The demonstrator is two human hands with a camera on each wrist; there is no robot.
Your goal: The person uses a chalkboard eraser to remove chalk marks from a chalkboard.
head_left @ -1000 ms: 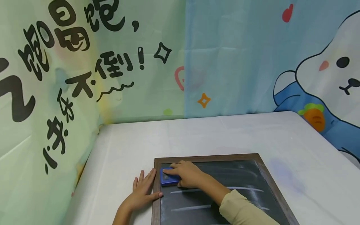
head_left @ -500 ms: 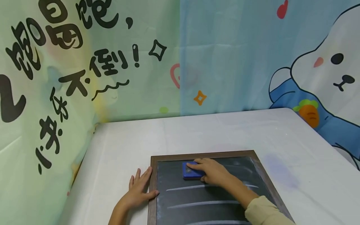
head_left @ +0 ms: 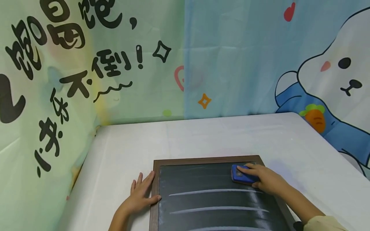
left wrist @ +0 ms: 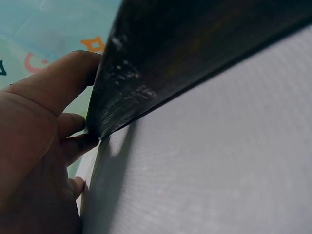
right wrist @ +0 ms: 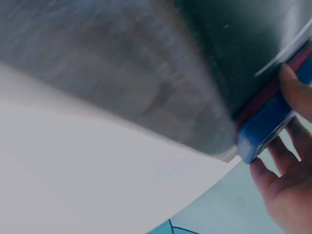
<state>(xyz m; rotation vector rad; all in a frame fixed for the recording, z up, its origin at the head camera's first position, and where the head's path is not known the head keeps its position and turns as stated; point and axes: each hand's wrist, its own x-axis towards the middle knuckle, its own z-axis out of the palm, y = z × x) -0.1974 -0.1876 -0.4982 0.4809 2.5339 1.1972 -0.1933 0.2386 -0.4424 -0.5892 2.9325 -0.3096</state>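
In the head view, the right hand [head_left: 267, 181] grips a blue eraser [head_left: 241, 175] at the top right corner of the chalkboard [head_left: 214, 199], which lies on the white table [head_left: 202, 138]. The left hand [head_left: 140, 195] lies flat with fingers straight, its thumb on the board's left frame.

In the left wrist view, the thumb [left wrist: 63, 83] touches the dark frame [left wrist: 161, 63].

In the right wrist view, which is blurred, the fingers [right wrist: 295, 90] are curled around the eraser [right wrist: 268, 124].
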